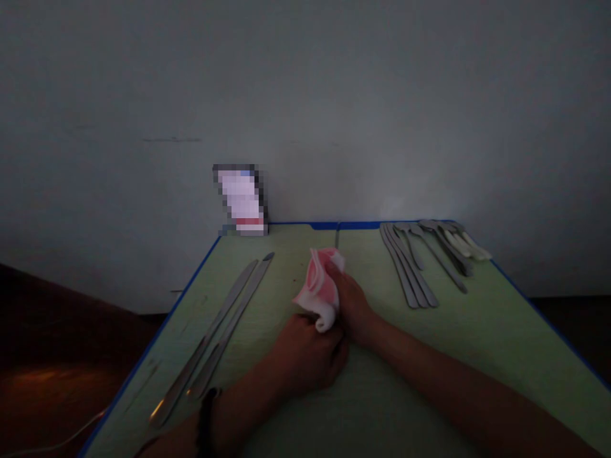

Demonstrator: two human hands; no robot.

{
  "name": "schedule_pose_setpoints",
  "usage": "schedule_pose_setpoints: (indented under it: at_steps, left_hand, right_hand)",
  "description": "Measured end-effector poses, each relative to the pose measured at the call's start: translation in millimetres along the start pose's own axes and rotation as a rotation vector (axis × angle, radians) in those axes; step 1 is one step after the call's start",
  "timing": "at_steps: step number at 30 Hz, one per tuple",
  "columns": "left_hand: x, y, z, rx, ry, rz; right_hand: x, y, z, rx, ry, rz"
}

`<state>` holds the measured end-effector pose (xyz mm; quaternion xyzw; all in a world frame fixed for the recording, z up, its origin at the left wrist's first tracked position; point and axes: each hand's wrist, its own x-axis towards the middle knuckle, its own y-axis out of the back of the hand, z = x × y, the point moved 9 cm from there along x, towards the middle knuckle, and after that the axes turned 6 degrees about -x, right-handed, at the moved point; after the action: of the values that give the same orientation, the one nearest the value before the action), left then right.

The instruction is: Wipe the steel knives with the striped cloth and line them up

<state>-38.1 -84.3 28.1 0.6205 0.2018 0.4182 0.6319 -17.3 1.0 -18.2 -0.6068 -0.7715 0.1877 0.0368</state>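
Pink-and-white soft fabric cloth [321,289] bunching in the right hand [354,305] at the centre of the frame.
Its long axis is running roughly up and down the frame, a loose corner pointing left, a rolled white end pointing down. The right thumb and fingers are clamping its right side; the left hand [308,353] is curling closed at its lower end, its contents being impossible to tell.
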Motion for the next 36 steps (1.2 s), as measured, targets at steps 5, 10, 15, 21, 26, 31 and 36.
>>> schedule_pose_setpoints:
  at_steps: [5,10,15,21,26,31,36]
  left_hand:
    - [-2,-6.7,10,-0.017,-0.061,-0.132]
    - [-7,-4.9,24,-0.049,-0.164,-0.116]
    - [-10,-8.1,28,-0.072,-0.181,-0.163]
    - [-10,-7.8,22,-0.119,-0.172,-0.160]
    - [-12,-6.3,20,-0.160,-0.178,-0.133]
    - [-9,-4.9,12,-0.164,-0.121,-0.074]
    - [-1,0.8,-2,-0.103,-0.058,0.026]
  right_hand:
    - [28,23,-9,0.300,-0.031,0.085]
    - [39,58,-26,0.385,-0.005,0.278]
    - [42,64,-28,0.403,-0.021,0.293]
    - [28,58,-21,0.411,-0.057,0.318]
    - [13,53,-24,0.378,-0.012,0.338]
    - [2,29,-12,0.242,0.011,0.222]
    - [-6,6,-3,-0.009,0.071,0.067]
